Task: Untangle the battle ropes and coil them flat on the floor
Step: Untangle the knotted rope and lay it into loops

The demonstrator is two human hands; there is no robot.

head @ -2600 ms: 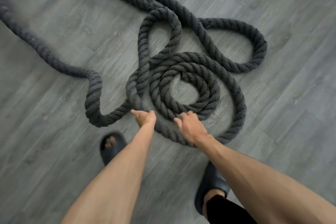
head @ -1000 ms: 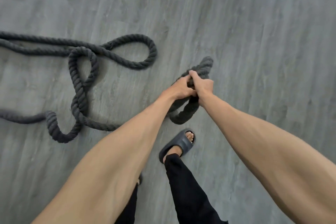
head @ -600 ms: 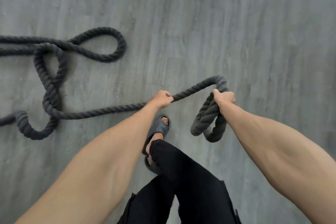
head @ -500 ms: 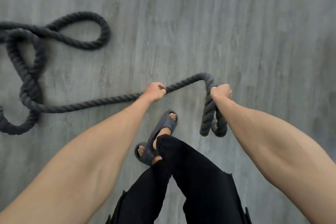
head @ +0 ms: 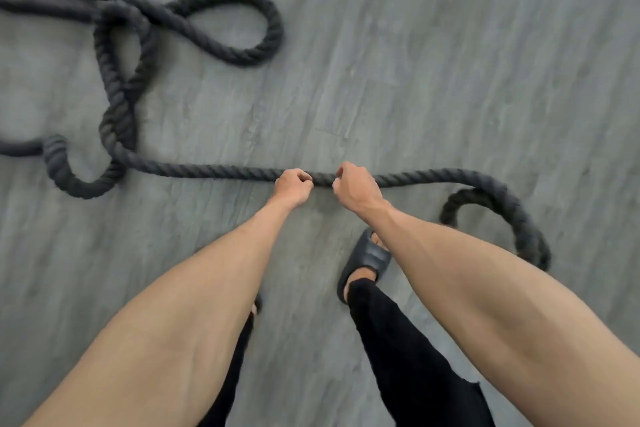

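Battle rope (head: 221, 170), thick, dark and twisted, lies on the grey plank floor (head: 450, 62), and one long run of it crosses the middle of my view from left to right. Both hands are on that run, side by side with only a short bit of rope showing between them. The left hand (head: 294, 185) has its fingers curled round the rope, knuckles up; the right hand (head: 356, 189) grips it the same way, just to the right.

Past the right hand the rope bends down into a curl (head: 512, 215), and its lower part passes behind the right forearm (head: 485, 288), so I cannot see where it ends. On the left the rope is tangled: a teardrop loop (head: 270, 28) at the top, a crossed twist (head: 117, 90) below it, and a U-bend (head: 76, 184) lower left. Several strands run off the left edge, blurred at the top corner, and I cannot make out which lies over which.

I cannot tell whether the gripped stretch is off the floor. A dark slide sandal (head: 367, 258) and a black trouser leg (head: 408, 357) show between the arms; the other foot is almost wholly hidden behind the left forearm (head: 194, 305).
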